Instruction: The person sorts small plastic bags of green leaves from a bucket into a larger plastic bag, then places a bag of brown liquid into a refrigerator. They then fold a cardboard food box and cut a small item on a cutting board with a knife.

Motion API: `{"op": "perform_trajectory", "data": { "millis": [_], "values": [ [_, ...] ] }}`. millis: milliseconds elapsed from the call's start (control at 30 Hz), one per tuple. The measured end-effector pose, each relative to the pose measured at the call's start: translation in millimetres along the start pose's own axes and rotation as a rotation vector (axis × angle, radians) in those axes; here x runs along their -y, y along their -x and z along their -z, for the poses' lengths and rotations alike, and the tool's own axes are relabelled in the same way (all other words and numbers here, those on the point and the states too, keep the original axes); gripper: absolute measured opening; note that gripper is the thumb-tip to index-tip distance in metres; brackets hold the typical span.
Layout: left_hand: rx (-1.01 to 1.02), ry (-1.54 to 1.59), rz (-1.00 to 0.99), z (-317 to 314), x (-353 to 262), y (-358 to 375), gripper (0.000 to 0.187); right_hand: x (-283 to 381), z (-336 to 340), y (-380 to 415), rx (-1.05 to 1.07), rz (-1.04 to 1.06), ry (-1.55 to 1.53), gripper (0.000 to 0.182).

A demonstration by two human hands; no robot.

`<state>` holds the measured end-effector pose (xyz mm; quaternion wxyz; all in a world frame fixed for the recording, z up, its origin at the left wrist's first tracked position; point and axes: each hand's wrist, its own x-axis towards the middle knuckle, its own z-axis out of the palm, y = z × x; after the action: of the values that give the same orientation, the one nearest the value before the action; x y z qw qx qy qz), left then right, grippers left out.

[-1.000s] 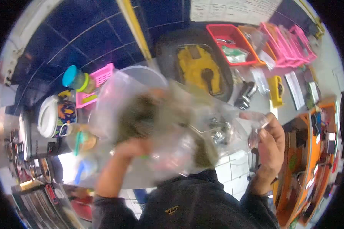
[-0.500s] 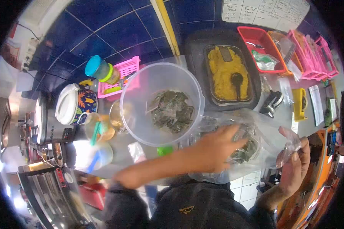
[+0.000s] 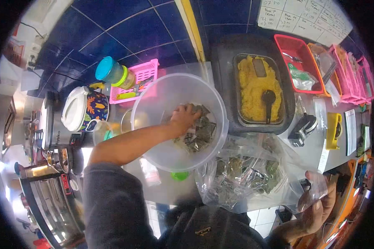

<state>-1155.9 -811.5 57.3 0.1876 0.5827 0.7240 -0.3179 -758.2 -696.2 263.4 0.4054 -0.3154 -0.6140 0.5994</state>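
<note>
Left hand [image 3: 183, 117] in clear tub [image 3: 153, 103], right hand [image 3: 316, 207] on bag.
Left hand closed on small dark sachets [image 3: 199, 133] at tub centre, mid-desk. Right hand pinches the corner of a clear plastic bag [image 3: 245, 174] of the same sachets, at 4 o'clock from the tub. Tray of yellow food [image 3: 253, 87] at 2 o'clock.

Person wears a dark grey-black long-sleeve top, soft fleece-like fabric. Left sleeve [image 3: 108, 195] pushed up past the elbow, forearm bare. Small yellow logo [image 3: 202, 231] on the chest. Left hand [image 3: 183, 117] and right hand [image 3: 318, 205] bare, ungloved.
</note>
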Motion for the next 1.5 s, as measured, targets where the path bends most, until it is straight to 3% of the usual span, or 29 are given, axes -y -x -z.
{"op": "perform_trajectory", "data": {
  "millis": [33,167,233,267,333,467,600,733,800,867,933,1000,1067,1167,1233,1300,1367,1433,1500],
  "values": [
    [-0.028,0.121,0.038,-5,4,-3,0.097,-2,2,0,-0.005,-0.003,-0.003,0.041],
    [0.020,0.302,0.080,-12,22,-6,0.091,-5,6,-2,-0.010,-0.033,-0.053,0.041],
    [0.053,0.416,-0.027,-6,37,0,0.063,-6,10,-2,0.008,-0.022,-0.019,0.039],
    [0.048,0.416,-0.025,-2,44,6,0.063,-6,11,-1,0.021,-0.013,0.016,0.038],
    [-0.134,0.517,-0.086,22,58,31,0.045,-4,13,-1,0.043,-0.023,-0.005,0.036],
    [-0.309,0.552,-0.164,69,85,93,0.055,4,4,-4,0.036,-0.070,-0.061,0.033],
    [-0.481,0.814,-0.204,127,79,168,0.043,3,3,-6,0.065,-0.061,-0.109,0.033],
    [-0.371,0.992,-0.442,179,40,203,0.041,7,1,-7,0.147,-0.059,-0.104,0.029],
    [-0.424,0.935,-0.710,190,10,197,0.042,10,-3,-6,0.162,-0.066,-0.141,0.027],
    [-0.215,1.083,-0.995,195,-34,174,0.044,14,-6,-4,0.147,-0.076,-0.122,0.027],
    [-0.055,0.949,-1.112,199,-86,144,0.046,15,-11,-3,0.076,-0.101,-0.146,0.024],
    [-0.387,0.881,-1.059,168,-152,101,0.048,17,-13,2,0.098,-0.081,-0.134,0.019],
    [-0.543,0.945,-0.692,141,-208,69,0.053,19,-15,6,0.099,-0.027,-0.068,0.017],
    [-0.705,0.814,-0.575,131,-221,72,0.059,15,-7,10,0.068,-0.024,-0.051,0.020],
    [-0.855,0.808,-0.708,141,-179,116,0.060,14,-5,8,0.001,-0.018,-0.017,0.022],
    [-0.714,0.934,-0.906,153,-112,154,0.054,10,3,9,-0.002,-0.026,-0.019,0.024],
    [0.022,0.851,-0.813,183,-39,164,0.045,15,5,4,0.040,-0.047,-0.001,0.030],
    [-0.021,0.937,-0.433,163,4,146,0.045,12,8,4,0.009,-0.058,0.014,0.031],
    [-0.225,0.591,-0.333,100,32,100,0.064,13,4,2,-0.024,-0.084,0.041,0.035]
  ]
}}
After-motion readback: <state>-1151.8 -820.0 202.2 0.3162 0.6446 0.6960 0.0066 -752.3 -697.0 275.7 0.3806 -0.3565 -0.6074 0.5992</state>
